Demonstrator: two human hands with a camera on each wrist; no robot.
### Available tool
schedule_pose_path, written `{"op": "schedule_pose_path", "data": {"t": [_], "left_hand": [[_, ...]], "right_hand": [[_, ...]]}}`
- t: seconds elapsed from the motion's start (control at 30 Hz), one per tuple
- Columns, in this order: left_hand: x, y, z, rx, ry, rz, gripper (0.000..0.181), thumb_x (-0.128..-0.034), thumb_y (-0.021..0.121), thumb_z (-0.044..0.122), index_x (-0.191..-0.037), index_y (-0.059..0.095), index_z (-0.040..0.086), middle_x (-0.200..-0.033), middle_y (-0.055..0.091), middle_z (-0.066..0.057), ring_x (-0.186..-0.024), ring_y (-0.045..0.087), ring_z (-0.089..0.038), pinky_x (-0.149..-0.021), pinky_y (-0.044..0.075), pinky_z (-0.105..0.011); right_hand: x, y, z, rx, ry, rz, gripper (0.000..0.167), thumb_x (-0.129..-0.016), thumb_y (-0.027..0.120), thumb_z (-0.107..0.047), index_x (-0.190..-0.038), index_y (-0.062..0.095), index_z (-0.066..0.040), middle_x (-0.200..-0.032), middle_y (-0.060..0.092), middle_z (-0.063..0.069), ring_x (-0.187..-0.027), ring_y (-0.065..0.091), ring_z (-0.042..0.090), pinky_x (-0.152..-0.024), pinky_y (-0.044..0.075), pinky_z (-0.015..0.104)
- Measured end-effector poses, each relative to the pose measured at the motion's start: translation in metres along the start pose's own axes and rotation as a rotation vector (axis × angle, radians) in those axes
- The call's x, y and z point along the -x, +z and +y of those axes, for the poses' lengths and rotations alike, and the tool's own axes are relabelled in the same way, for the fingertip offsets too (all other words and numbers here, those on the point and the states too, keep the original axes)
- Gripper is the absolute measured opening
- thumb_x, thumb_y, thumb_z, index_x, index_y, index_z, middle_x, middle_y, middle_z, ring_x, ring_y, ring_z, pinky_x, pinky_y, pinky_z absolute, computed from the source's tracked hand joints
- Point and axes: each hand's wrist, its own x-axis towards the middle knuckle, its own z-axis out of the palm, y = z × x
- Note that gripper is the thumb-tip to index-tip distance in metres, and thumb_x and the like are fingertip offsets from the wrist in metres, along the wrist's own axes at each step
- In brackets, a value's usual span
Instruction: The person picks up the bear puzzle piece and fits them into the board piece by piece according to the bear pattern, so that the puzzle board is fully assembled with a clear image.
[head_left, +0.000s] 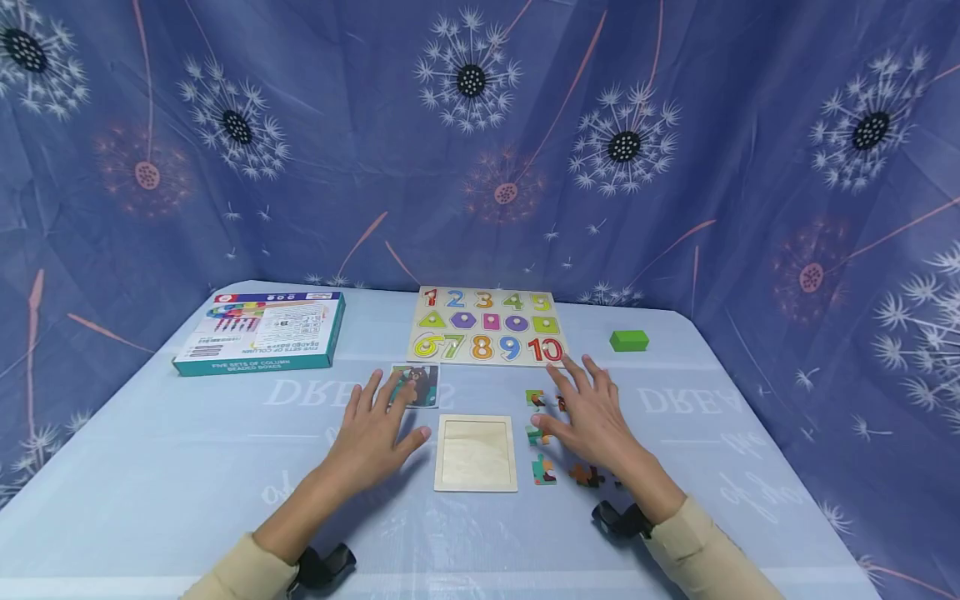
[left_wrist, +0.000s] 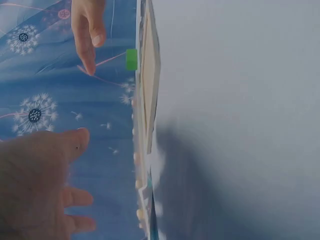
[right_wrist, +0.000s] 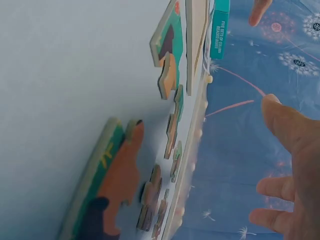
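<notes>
My left hand (head_left: 370,435) hovers with fingers spread, left of a square wooden puzzle frame (head_left: 476,490). Its fingertips overlap a picture card of a bear (head_left: 425,385) in the head view; nothing is held. On the other side, my right hand (head_left: 592,421) is spread above loose jigsaw pieces and hides some of them. Visible among these are a teal piece (head_left: 543,471), a brown piece (head_left: 586,476) and a green piece (head_left: 534,398). In the right wrist view a piece with orange and green print (right_wrist: 122,175) lies close to the camera, and the right hand is raised off the table.
A number-and-shape peg board (head_left: 487,325) lies at the back of the table. A flat teal-edged box (head_left: 258,333) sits at the back left, and a green block (head_left: 628,341) at the back right. Patterned blue cloth (head_left: 360,150) hangs behind.
</notes>
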Motion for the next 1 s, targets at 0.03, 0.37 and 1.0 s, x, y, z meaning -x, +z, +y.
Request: {"op": "schedule_pose_path", "data": {"t": [0.03,0.37,1.0], "left_hand": [[0.0,0.001,0.0,-0.001,0.004,-0.005,0.069,-0.0873,0.06,0.044,-0.141,0.04,0.005,-0.152,0.03,-0.02,-0.143,0.013,-0.043,-0.111,0.01,-0.063],[0.004,0.006,0.004,-0.009,0.052,-0.056,0.067,-0.0844,0.064,0.043,-0.137,0.046,0.006,-0.146,0.04,-0.017,-0.141,0.021,-0.043,-0.11,0.017,-0.063],[0.007,0.015,0.009,0.105,0.041,-0.147,0.059,-0.0775,0.074,0.036,-0.129,0.056,0.012,-0.137,0.049,-0.01,-0.127,0.036,-0.032,-0.095,0.03,-0.051]], "right_hand": [[0.0,0.001,0.0,-0.005,-0.001,-0.001,0.081,-0.08,0.064,-0.056,-0.145,0.037,-0.016,-0.153,0.029,0.014,-0.143,0.012,0.041,-0.107,0.015,0.063],[-0.003,0.003,0.002,-0.039,-0.019,-0.025,0.077,-0.081,0.065,-0.051,-0.143,0.039,-0.015,-0.15,0.034,0.014,-0.141,0.018,0.04,-0.105,0.02,0.06],[-0.016,0.01,0.011,-0.118,-0.052,-0.095,0.072,-0.08,0.069,-0.044,-0.141,0.043,-0.015,-0.145,0.04,0.012,-0.132,0.03,0.038,-0.099,0.028,0.056]]}}
